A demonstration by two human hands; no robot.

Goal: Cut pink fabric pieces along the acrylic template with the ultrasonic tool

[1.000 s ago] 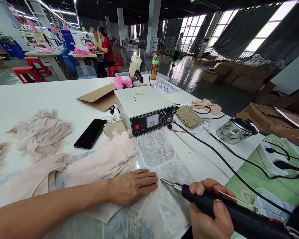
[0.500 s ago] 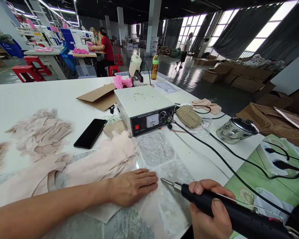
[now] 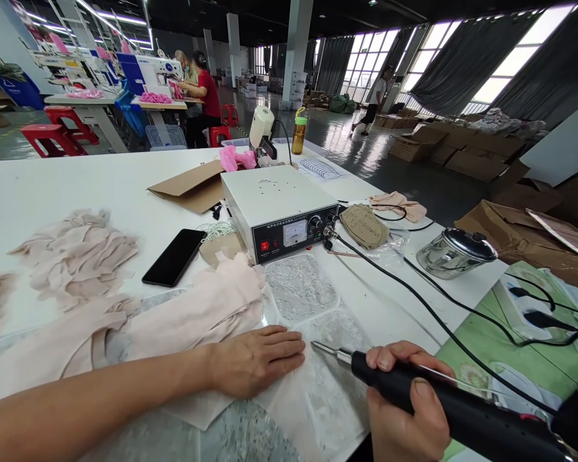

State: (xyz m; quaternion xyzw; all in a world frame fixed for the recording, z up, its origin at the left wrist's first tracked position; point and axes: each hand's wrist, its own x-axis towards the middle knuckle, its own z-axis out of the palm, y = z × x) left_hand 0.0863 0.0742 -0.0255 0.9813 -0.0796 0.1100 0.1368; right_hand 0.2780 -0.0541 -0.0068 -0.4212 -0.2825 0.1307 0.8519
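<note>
My left hand (image 3: 255, 359) lies flat, fingers stretched out, on a thin pale sheet of fabric (image 3: 313, 398) at the table's near edge. My right hand (image 3: 404, 410) is wrapped round a black handheld tool (image 3: 443, 410) whose metal tip (image 3: 325, 350) points left, just beside my left fingertips. A black cable (image 3: 414, 301) runs from the tool to a white control box (image 3: 282, 212) with a meter and knobs. Pink-beige fabric (image 3: 192, 314) lies under my left forearm.
Piles of beige fabric scraps (image 3: 74, 253) lie at the left, a black phone (image 3: 174, 256) beside them. A steel pot with lid (image 3: 455, 252) stands right, cardboard (image 3: 195, 186) and a bottle (image 3: 298, 131) behind the box. Seated workers (image 3: 202, 90) are at the back.
My hands and the tool have hardly moved. A person walking in the background has moved further right.
</note>
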